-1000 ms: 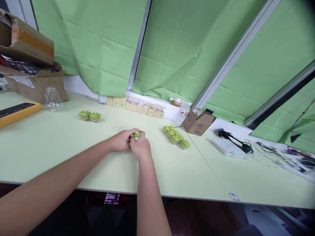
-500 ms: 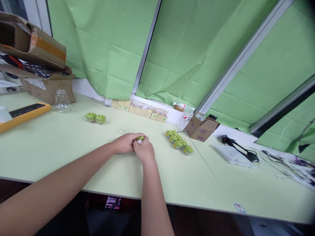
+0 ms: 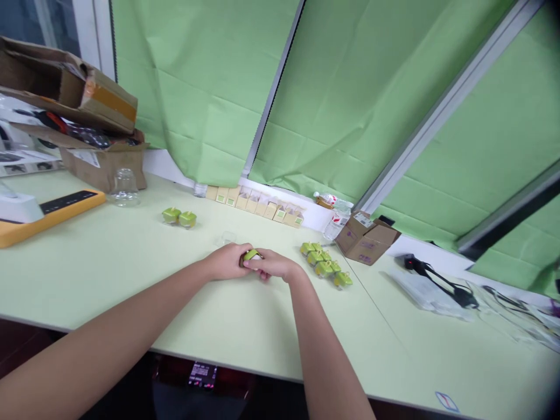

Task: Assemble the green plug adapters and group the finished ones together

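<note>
My left hand [image 3: 228, 261] and my right hand [image 3: 275, 265] meet above the middle of the table, fingers closed on a small green-and-white piece [image 3: 252, 255] with a dark edge. Its exact kind is partly hidden by the fingers; its green matches the lids nearby. Just beyond my left hand lies a small clear plastic container [image 3: 227, 237]. To the left stand two small clear containers with green lids [image 3: 188, 219], and a group of several more like them [image 3: 324, 268] stands to the right of my hands.
Small beige boxes [image 3: 262, 209] line the back wall. Clear bottles [image 3: 336, 224] and a cardboard box [image 3: 366, 239] stand at the back right, near black cables [image 3: 437, 280]. On the left are a glass jar [image 3: 125, 188], a yellow-black power strip [image 3: 65, 211] and stacked cartons [image 3: 102, 163].
My right hand has turned, its forearm swinging out to the right, and its fingers now reach across the green-and-white piece from the side. The whole view has shifted slightly.
</note>
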Action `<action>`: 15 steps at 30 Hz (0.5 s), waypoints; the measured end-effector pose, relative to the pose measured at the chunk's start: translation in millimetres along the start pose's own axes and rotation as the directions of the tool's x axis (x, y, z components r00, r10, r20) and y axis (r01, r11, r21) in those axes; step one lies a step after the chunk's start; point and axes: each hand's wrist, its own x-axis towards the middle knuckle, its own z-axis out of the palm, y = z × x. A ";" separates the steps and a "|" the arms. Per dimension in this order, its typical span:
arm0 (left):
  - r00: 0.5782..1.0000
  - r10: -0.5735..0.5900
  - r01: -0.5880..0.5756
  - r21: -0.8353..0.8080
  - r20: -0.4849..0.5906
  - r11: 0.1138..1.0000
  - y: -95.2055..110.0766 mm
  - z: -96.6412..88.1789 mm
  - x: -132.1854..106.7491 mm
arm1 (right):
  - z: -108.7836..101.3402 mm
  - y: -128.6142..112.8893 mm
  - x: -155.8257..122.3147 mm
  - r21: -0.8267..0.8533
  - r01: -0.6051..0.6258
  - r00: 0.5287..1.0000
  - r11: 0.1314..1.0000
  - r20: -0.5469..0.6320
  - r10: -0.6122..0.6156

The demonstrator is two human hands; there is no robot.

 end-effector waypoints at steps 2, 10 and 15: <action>1.000 0.009 -0.009 -0.009 0.011 1.000 1.0 1.0 0.2 | -0.8 9.8 -1.7 0.096 0.050 0.999 0.994 -0.008 -0.050; 1.000 0.003 -0.003 -0.058 0.011 0.998 -0.4 1.4 0.1 | 0.5 19.7 -11.3 0.231 0.084 0.996 0.969 -0.037 -0.078; 0.999 -0.022 0.020 -0.070 -0.024 0.997 -5.8 -2.2 -0.2 | -0.2 22.3 -10.6 0.310 0.056 0.995 0.949 -0.102 -0.025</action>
